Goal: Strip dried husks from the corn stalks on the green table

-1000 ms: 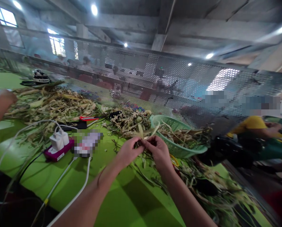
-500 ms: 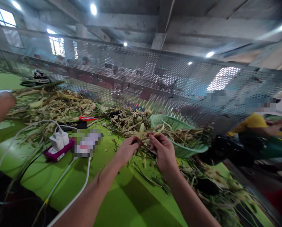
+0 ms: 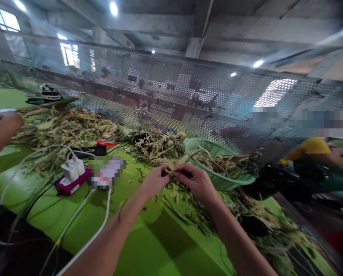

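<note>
My left hand and my right hand meet over the green table. Between their fingertips is a pale yellow-green dried leaf strip, pinched from both sides. Fingers hide much of it, so its full length cannot be made out. Just behind my hands lies a heap of dried plant strips. A light green plastic basket, holding more dried leaves, stands close to my right hand. Loose stalks and leaves are scattered under and beside my right wrist.
A purple power strip with white plugs, a phone and white cables lie at left. Behind them are a red cutter knife and a large leaf pile. Another person's arm reaches in from the left. A perforated metal screen borders the table.
My right hand has moved slightly left, and my fingertips are now closer together on the leaf strip. Less of the strip shows above my fingers. The other person's arm at left shifted slightly.
</note>
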Motion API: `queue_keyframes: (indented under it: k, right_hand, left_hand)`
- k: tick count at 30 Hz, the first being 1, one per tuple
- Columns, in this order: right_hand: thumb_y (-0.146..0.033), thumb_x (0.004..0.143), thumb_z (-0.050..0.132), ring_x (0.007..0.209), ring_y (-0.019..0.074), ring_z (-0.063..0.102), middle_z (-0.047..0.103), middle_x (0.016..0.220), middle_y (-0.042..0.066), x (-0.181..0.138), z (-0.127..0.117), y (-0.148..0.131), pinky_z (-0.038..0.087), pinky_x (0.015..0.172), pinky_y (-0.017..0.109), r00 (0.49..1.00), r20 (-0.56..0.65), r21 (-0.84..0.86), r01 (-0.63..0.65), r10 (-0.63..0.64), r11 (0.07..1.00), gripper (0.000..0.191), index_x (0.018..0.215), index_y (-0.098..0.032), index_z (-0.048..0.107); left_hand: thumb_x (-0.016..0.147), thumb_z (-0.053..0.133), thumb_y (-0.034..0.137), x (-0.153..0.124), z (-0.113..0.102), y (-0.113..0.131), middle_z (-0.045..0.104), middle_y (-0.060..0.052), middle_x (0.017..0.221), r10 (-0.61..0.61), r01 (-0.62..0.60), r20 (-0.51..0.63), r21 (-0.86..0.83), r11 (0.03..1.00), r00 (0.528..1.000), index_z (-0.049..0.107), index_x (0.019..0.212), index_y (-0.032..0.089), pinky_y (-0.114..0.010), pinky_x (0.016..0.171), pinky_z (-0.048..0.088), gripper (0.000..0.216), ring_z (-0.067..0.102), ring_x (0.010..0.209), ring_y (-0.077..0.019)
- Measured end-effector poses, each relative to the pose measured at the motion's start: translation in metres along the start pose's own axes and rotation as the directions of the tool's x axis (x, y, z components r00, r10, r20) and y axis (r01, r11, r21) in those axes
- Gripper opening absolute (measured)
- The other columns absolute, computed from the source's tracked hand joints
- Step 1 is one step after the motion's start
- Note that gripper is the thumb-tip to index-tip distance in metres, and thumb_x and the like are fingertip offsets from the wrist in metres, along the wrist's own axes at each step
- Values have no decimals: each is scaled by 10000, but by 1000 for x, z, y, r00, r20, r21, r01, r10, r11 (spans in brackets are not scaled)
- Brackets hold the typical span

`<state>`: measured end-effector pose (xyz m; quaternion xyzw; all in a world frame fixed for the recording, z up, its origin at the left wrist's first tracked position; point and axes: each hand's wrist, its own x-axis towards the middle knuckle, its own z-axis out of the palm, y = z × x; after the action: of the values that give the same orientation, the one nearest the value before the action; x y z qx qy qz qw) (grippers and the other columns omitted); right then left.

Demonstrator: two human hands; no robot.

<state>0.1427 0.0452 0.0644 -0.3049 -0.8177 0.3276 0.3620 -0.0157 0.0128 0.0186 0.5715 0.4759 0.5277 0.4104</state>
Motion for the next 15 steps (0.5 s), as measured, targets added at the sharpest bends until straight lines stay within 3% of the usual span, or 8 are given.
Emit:
queue_keyframes:
  k: [3, 10, 15]
  right_hand:
    - [-324, 822, 615, 728, 166, 575, 627, 771, 28, 1, -7, -2, 438, 682, 276, 998, 6, -132, 63, -63, 989, 155, 780, -192, 685]
    - [-254, 841, 582, 773, 169, 567, 608, 798, 33, 3, -17, -4, 430, 715, 276, 989, 77, -275, 139, -123, 951, 133, 758, -191, 665]
    - [-232, 848, 559, 773, 167, 557, 584, 786, 31, 3, -16, -6, 431, 713, 279, 985, 133, -289, 142, -108, 947, 135, 754, -191, 648]
  left_hand:
    - [763, 578, 284, 0, -3, 2, 617, -5, 763, 24, -26, 13, 165, 986, 1000, 637, 888, 134, -242, 645, 398, 204, 526, 703, -138]
    - [743, 610, 278, 0, -3, 3, 618, 3, 776, 93, -99, 39, 243, 965, 995, 608, 896, 148, -226, 626, 385, 201, 519, 702, -130]
    - [758, 610, 309, -1, -3, 1, 619, 0, 768, 123, -128, 36, 317, 940, 992, 601, 860, 160, -230, 612, 371, 181, 526, 696, -136]
